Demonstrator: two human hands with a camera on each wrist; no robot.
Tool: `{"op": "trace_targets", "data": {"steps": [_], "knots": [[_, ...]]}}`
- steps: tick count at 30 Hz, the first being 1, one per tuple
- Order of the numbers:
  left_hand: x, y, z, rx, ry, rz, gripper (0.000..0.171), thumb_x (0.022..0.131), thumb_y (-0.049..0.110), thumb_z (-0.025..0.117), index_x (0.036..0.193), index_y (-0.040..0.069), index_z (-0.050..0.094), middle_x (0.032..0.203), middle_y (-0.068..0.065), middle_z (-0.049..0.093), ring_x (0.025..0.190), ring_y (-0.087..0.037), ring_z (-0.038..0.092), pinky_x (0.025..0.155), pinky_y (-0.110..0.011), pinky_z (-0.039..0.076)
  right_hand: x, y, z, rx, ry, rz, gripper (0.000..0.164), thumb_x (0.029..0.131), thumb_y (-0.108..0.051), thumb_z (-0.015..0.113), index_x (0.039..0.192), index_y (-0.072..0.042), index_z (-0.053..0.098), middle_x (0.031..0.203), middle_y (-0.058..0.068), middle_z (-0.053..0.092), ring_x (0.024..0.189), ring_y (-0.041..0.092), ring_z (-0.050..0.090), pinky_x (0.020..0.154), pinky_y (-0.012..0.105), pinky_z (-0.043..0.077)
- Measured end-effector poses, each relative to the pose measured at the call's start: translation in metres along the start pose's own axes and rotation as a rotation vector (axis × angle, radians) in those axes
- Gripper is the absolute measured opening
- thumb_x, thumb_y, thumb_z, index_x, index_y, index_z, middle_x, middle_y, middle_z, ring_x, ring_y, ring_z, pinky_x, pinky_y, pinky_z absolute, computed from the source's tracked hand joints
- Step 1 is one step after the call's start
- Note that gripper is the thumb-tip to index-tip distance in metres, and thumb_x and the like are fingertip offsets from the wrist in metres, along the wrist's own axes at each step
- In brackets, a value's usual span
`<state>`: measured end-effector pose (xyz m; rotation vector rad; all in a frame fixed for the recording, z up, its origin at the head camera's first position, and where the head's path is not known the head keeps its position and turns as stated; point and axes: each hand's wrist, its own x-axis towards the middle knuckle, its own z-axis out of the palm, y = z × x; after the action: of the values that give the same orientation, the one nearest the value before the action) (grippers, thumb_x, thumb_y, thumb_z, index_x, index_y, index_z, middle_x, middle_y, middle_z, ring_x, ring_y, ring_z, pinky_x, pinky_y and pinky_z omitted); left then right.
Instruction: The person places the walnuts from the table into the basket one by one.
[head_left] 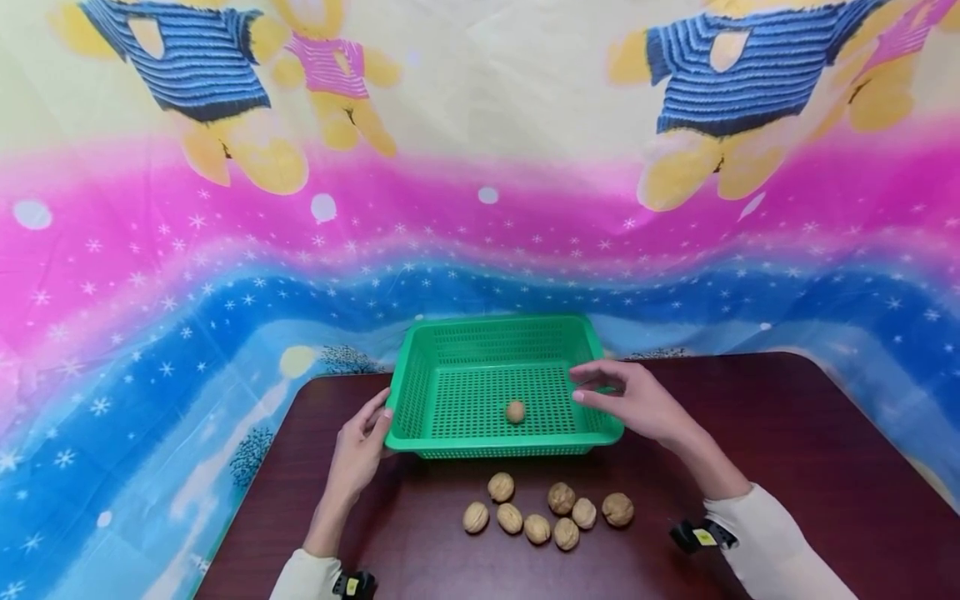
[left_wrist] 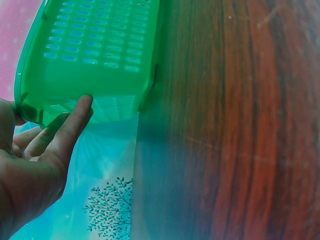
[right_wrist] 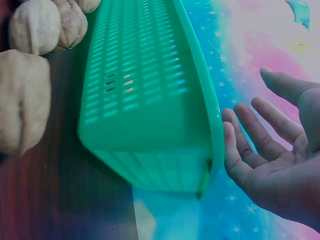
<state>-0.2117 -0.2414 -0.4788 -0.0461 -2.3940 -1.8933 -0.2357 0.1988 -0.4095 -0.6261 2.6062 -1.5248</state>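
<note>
The left hand (head_left: 358, 454) pinches the near left corner of a green, rectangular, slotted plastic basket (head_left: 502, 441), thumb at the rim and fingers reaching along the outer wall. The basket sits upright at the far side of a dark reddish-brown, wood-grained table (head_left: 810, 442), against a backdrop (head_left: 480, 108) printed with bears in striped shirts. Inside it, on the floor near the front wall, lies one round tan walnut (head_left: 515, 412). In front of the basket, eight wrinkled brown walnuts in their shells (head_left: 537, 528) lie on the wood in a loose group (the rightmost sits a little apart). Farthest right, the right hand (head_left: 647, 404) is spread over the basket's right end, thumb apart from the fingers, holding nothing; whether it touches the rim I can't tell.
</note>
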Motion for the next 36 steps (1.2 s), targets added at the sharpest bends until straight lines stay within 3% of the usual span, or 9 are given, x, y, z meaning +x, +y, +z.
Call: {"op": "trace_targets", "data": {"steps": [10, 19, 24, 31, 36], "knots": [[-0.001, 0.002, 0.001, -0.004, 0.005, 0.006, 0.05, 0.115, 0.029, 0.053, 0.164, 0.02, 0.046, 0.148, -0.022, 0.066, 0.113, -0.027, 0.077, 0.083, -0.039, 0.066, -0.044, 0.01, -0.014, 0.05, 0.046, 0.052, 0.042, 0.104, -0.026, 0.075, 0.139, -0.005, 0.069, 0.134, 0.02, 0.073, 0.112, 0.005, 0.072, 0.092, 0.024, 0.06], [-0.001, 0.001, 0.001, 0.004, 0.008, 0.017, 0.05, 0.115, 0.028, 0.053, 0.164, 0.019, 0.047, 0.147, -0.022, 0.066, 0.112, -0.027, 0.078, 0.082, -0.038, 0.067, -0.077, 0.029, -0.018, -0.002, 0.075, 0.038, 0.03, 0.102, -0.021, 0.076, 0.128, -0.006, 0.073, 0.123, 0.012, 0.076, 0.104, 0.004, 0.073, 0.087, 0.024, 0.061], [-0.001, 0.001, 0.001, 0.0, 0.007, 0.018, 0.05, 0.115, 0.029, 0.053, 0.164, 0.019, 0.046, 0.147, -0.023, 0.066, 0.111, -0.024, 0.078, 0.082, -0.038, 0.067, -0.088, 0.037, -0.013, -0.017, 0.027, 0.059, 0.028, 0.101, -0.021, 0.078, 0.126, -0.009, 0.073, 0.119, 0.013, 0.075, 0.102, 0.002, 0.073, 0.084, 0.024, 0.061], [-0.001, 0.001, 0.001, -0.006, -0.002, 0.02, 0.051, 0.115, 0.03, 0.053, 0.165, 0.018, 0.046, 0.148, -0.023, 0.065, 0.112, -0.023, 0.078, 0.082, -0.038, 0.067, -0.097, 0.048, -0.005, -0.001, -0.058, 0.068, 0.038, 0.102, -0.024, 0.077, 0.133, -0.002, 0.07, 0.126, 0.021, 0.073, 0.104, 0.0, 0.071, 0.085, 0.025, 0.062], [-0.001, 0.001, 0.001, -0.004, 0.003, 0.015, 0.05, 0.115, 0.029, 0.054, 0.164, 0.019, 0.047, 0.147, -0.023, 0.066, 0.109, -0.023, 0.078, 0.082, -0.041, 0.067, -0.102, 0.058, 0.001, 0.02, -0.129, 0.053, 0.041, 0.102, -0.024, 0.076, 0.135, -0.001, 0.069, 0.129, 0.022, 0.073, 0.106, 0.007, 0.073, 0.084, 0.027, 0.062]]}}
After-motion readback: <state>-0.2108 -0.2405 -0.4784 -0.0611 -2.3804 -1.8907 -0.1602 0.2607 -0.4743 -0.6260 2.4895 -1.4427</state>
